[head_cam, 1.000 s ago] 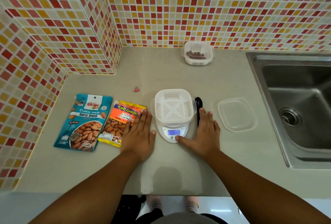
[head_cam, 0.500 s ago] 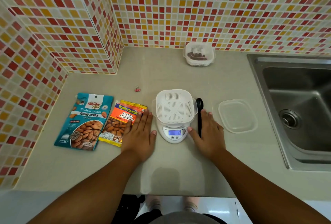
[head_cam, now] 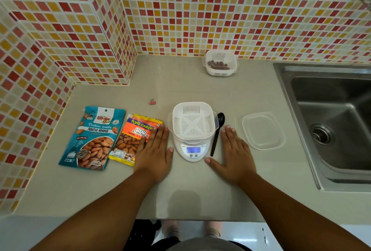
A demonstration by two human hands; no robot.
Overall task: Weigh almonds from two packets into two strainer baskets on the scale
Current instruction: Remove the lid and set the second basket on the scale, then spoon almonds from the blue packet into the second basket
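Now both hands lie flat and empty on the bench (head_cam: 196, 196); left hand (head_cam: 154, 154) at nine o'clock of the scale (head_cam: 191, 151), fingers overlapping the orange packet (head_cam: 136, 136). Right hand (head_cam: 233, 155) sits at three o'clock.

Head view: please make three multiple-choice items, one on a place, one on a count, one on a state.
1. The black spoon lies:
A. right of the scale
B. in the sink
C. on the packets

2. Almond packets on the counter:
A. one
B. two
C. three

3. The basket on the scale is:
A. full
B. overturned
C. empty

Answers:
1 A, the spoon lies beside the scale's right edge.
2 B, a teal packet and an orange packet.
3 C, its bare slotted floor shows.
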